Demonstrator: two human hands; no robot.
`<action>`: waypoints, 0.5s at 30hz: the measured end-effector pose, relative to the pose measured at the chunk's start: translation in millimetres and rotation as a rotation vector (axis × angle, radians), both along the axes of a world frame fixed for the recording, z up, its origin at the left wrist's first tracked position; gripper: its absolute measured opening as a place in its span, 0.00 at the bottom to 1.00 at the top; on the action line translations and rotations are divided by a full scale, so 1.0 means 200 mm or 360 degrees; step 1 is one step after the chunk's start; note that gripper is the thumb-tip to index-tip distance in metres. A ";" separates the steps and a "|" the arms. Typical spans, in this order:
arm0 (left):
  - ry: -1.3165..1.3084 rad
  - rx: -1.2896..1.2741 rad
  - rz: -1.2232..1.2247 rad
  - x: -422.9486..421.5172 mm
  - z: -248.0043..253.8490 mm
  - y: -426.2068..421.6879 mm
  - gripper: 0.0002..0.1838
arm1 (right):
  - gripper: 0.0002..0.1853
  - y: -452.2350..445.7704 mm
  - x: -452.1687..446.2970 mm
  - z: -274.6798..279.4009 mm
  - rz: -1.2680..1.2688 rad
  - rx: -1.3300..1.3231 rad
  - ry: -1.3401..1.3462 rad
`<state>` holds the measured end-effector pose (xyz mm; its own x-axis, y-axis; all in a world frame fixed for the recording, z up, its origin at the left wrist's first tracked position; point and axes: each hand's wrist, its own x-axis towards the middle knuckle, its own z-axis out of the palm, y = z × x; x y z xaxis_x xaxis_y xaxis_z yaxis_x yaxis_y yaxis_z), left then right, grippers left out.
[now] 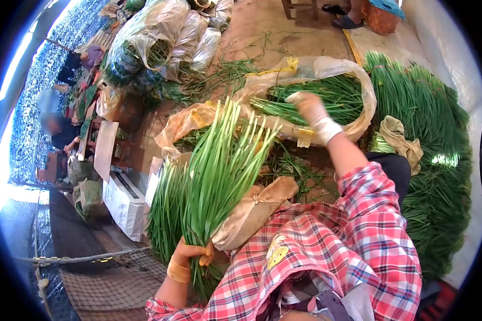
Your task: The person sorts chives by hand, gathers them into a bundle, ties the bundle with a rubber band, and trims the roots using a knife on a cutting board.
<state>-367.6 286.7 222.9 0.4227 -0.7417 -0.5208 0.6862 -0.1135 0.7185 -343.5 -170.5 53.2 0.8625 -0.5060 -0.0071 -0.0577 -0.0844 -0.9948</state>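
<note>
My left hand, in an orange glove, is wrapped round the leafy lower part of a bunch of garlic chives, whose pale stem ends fan out upward. Over an open plastic bag full of loose garlic chives is my right hand, gloved, with a white band at the wrist. Its fingers are blurred, so I cannot make out their position or whether anything is in them. Beside the held bunch, more chives stand at the left. A tan cloth bundle lies against my lap.
Stacked chives line the right side, with a tan cloth on them. Full plastic sacks stand at the far left, near a white box. Loose leaves litter the floor. Other people sit at the left and far back.
</note>
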 end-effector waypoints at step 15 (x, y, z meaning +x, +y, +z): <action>0.0232 -0.0067 0.0079 0.07 -0.23 0.13 0.09 | 0.16 0.84 0.09 0.41 0.1327 -0.0358 0.0164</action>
<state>-353.7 312.9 176.8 0.3818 -0.7441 -0.5482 0.7875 -0.0487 0.6145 -326.4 -3.0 136.2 0.9530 0.2921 -0.0811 0.0219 -0.3330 -0.9427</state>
